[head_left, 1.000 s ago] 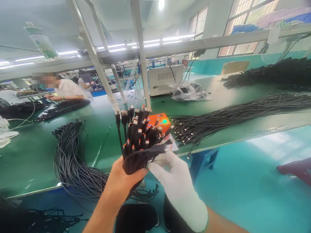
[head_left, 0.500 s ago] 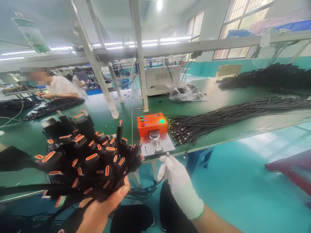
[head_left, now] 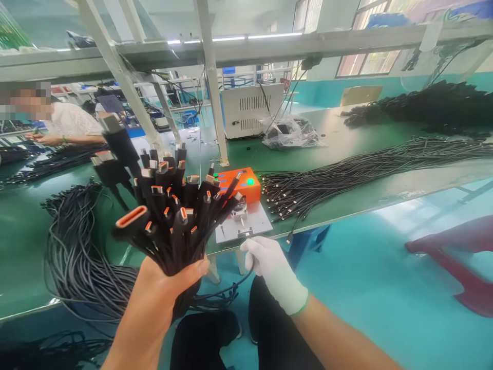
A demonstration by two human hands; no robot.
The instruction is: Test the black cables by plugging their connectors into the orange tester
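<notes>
My bare left hand (head_left: 164, 290) is wrapped round a thick bundle of black USB-C cables (head_left: 179, 231), their plugs fanned upward and many of them orange inside. Beside it, my right hand (head_left: 271, 272), in a white glove, pinches one black cable (head_left: 245, 277) that hangs down from the fingers. Its plug end is hidden behind the fingertips, close to the front edge of a metal plate (head_left: 262, 220). On that plate sits a small clamp fixture (head_left: 242, 218), in front of an orange box (head_left: 252, 192) with a lit green light. The bundle covers part of the box.
Loose black cables (head_left: 327, 180) stretch across the green table (head_left: 308, 213) to the right. Another cable heap (head_left: 84, 252) lies on the left. A shelf post (head_left: 211, 92) stands behind the box, near a white cabinet (head_left: 250, 110). A person (head_left: 73, 118) works at far left.
The cable bundle has drawn back from the camera and now partly covers the orange box. My right hand has come to the plate's front edge, and the plug it holds has gone out of sight.
</notes>
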